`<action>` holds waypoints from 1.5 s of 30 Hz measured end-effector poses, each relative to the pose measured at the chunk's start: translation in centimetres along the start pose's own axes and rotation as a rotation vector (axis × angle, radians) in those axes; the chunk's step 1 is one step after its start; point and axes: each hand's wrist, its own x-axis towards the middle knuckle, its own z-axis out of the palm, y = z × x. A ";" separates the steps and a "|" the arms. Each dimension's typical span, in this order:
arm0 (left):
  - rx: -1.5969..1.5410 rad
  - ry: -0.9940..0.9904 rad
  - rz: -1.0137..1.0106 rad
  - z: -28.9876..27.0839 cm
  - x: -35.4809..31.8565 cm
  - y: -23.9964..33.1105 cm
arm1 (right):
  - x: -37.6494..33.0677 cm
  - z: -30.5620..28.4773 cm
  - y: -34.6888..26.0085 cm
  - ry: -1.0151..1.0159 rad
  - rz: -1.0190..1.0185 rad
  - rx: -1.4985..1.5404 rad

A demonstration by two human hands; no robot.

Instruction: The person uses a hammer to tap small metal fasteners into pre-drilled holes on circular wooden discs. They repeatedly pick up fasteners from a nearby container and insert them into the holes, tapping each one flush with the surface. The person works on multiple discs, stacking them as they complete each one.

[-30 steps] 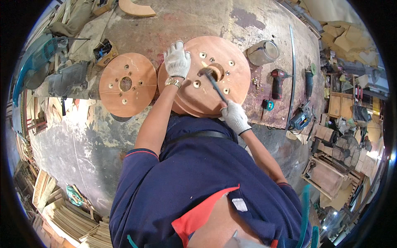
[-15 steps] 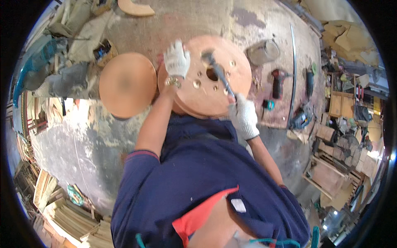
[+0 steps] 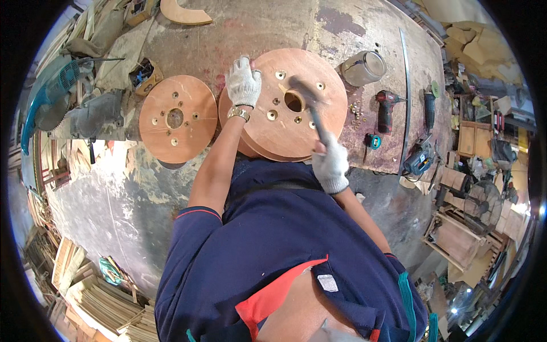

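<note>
A large round wooden disc (image 3: 265, 137) lies on the workbench in front of me, with a centre hole and several smaller holes, some lined with brass-coloured metal. Another disc shows partly beneath it. My left hand (image 3: 243, 82), in a white glove, rests with fingers extended on the disc's left side. In my gloved right hand (image 3: 331, 168) is the handle of a hammer (image 3: 320, 122). Its head, smeared by motion, hangs over the disc near the centre hole; I cannot tell whether it touches. To the left sits a smaller wooden disc (image 3: 165, 139) with similar holes.
Right of the discs are a jar (image 3: 364, 68), small brass-coloured pieces (image 3: 355, 114), a red-black cordless drill (image 3: 386, 111), a teal tape measure (image 3: 373, 141), a long metal ruler (image 3: 405, 97), a grinder (image 3: 429, 111) and a jigsaw (image 3: 419, 163). A teal circular-blade saw (image 3: 54, 102) stands far left.
The hammer head has moved right, away from the disc's upper-left hole, which now shows. My right hand has come slightly nearer my body. My left hand stays on the disc.
</note>
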 end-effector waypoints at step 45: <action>-0.441 -0.122 -0.727 -9.8 -10.1 -6.8 | 4.8 6.4 7.6 -0.006 0.024 -0.007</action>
